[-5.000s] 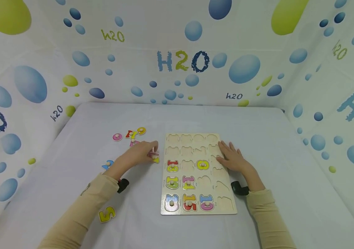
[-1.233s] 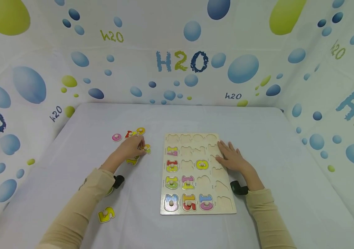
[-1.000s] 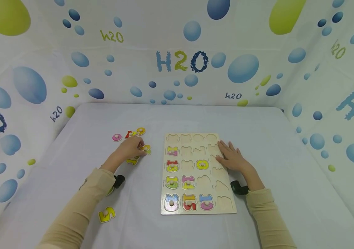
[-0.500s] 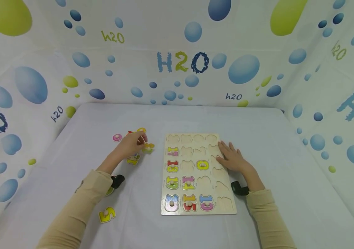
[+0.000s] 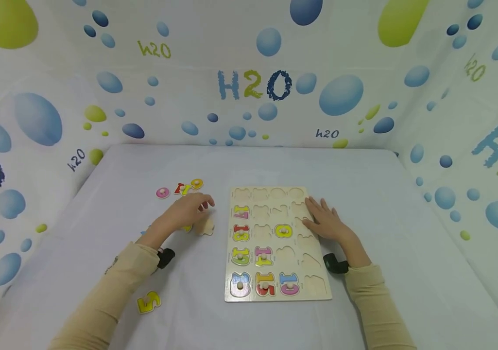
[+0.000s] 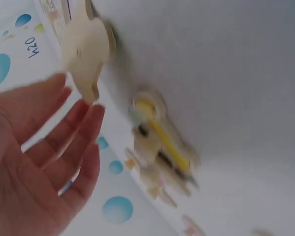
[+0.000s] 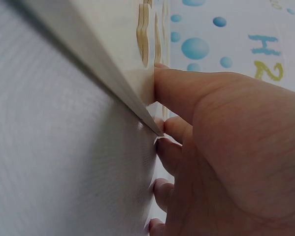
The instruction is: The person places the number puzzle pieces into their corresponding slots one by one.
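Observation:
My left hand hovers left of the board with its fingers loosely bent and parted. Just by its fingertips a puzzle piece shows its plain wooden underside. The left wrist view has this piece tilted beyond the fingers; whether they touch it I cannot tell. A wooden number puzzle board lies flat, several number pieces sitting in its recesses. On its right edge rests my right hand, fingers spread. In the right wrist view the thumb lies on the board, other fingers at its edge and on the cloth.
Behind the left hand lie a pink piece, a red and yellow piece and an orange piece. A yellow 5 piece is near the left forearm. Other pieces are partly hidden under the left hand. Patterned cloth walls surround the table.
A 17 piece came to lie in the board's left column. My left hand picked up an orange and green piece, which now shows its wooden back, and the fingers have loosened. The right hand stayed put.

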Motion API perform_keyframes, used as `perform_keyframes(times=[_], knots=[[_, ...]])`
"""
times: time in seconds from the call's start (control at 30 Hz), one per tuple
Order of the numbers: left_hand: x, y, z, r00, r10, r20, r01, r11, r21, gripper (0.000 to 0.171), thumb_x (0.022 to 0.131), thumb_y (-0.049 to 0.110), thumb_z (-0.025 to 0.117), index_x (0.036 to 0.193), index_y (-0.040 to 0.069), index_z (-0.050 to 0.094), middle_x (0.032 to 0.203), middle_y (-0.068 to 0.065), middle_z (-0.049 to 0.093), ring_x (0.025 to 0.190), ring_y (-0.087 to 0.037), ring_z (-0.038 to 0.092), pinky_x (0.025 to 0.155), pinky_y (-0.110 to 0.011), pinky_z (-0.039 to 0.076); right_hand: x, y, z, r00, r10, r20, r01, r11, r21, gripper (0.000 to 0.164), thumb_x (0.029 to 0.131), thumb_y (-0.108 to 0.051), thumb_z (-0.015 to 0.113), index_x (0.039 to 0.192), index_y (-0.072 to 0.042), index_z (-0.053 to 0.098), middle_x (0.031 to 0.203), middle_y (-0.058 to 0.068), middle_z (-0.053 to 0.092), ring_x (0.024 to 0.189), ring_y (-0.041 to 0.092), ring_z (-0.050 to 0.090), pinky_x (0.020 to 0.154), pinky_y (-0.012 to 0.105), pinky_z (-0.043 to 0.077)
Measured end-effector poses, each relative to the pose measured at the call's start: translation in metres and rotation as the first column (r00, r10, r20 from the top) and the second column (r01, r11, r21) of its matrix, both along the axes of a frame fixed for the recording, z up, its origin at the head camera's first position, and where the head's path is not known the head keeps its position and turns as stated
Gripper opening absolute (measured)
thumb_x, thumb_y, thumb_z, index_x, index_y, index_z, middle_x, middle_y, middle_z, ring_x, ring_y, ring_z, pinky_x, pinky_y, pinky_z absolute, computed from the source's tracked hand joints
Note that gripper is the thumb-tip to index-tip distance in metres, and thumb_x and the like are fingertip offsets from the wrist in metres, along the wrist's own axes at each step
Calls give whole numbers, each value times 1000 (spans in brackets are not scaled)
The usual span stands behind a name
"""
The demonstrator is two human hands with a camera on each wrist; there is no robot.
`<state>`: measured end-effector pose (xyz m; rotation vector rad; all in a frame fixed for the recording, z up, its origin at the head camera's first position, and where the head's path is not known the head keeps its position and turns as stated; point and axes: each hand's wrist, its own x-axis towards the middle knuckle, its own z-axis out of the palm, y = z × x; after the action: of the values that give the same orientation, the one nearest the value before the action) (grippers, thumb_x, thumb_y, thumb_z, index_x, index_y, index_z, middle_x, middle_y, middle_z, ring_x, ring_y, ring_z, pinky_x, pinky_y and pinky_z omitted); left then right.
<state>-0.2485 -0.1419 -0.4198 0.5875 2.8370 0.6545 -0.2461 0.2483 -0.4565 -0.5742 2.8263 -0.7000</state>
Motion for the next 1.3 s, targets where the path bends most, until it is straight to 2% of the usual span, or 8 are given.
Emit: perform_keyframes(times=[0.17,0.3,0.43,0.53,0.77,0.97,1.13,1.3], knots=[[19,-10,0,981,-182,-72,172,976,-131,35,86,7,67,121,9,60,111,-6,58,100,-24,57,85,-40,46,-1,0,0,1000,-2,2,2,1000,1,67,98,-28,48,146,4,15,150,23,11,135,46,-3,100,64,-2],[33,-14,-7,884,-381,-272,317,914,-252,45,80,-1,71,123,10,59,121,-9,58,107,-28,57,86,-42,46,0,2,0,1000,-4,1,4,1000,7,67,98,-29,48,146,4,15,150,23,11,135,46,-3,100,64,-2],[41,-15,-12,786,-517,-338,391,840,-376,42,77,-5,72,116,8,62,117,-10,60,102,-28,59,82,-40,48,1,3,2,1000,-8,-4,8,1000,10,66,98,-26,48,146,5,15,150,24,12,134,47,-3,100,64,-2],[43,-15,-13,769,-551,-324,409,814,-413,36,78,-3,71,112,7,63,112,-8,62,99,-26,59,82,-36,48,1,2,3,1000,-2,-4,2,1000,-2,66,98,-26,48,146,6,16,150,25,12,134,47,-2,100,64,-2],[36,-13,-13,871,-421,-252,402,907,-128,11,80,2,72,88,9,70,85,5,61,79,-12,58,73,-28,49,1,1,1,1000,6,-8,-6,1000,4,66,98,-26,48,146,5,16,150,24,12,134,47,-2,99,65,-2],[18,-6,-7,975,-188,-116,211,949,236,1,84,8,69,85,8,69,78,8,62,72,-12,55,65,-28,48,-1,2,0,1000,0,-18,0,1000,8,66,98,-28,48,146,4,16,150,23,12,134,46,-2,100,64,-2],[-5,3,-1,998,-22,-58,41,931,364,12,85,10,69,95,4,71,86,1,64,76,-17,54,67,-29,47,-1,2,-1,1000,-3,-14,3,1000,3,66,98,-29,47,146,5,16,150,23,12,134,46,-2,100,64,-2],[-31,18,1,1000,22,-18,-13,916,401,18,89,10,64,104,1,68,93,-6,65,81,-20,56,71,-31,48,0,2,-1,1000,-3,-6,3,1000,-8,67,98,-29,48,146,4,16,150,23,12,135,46,-2,100,63,-3]])
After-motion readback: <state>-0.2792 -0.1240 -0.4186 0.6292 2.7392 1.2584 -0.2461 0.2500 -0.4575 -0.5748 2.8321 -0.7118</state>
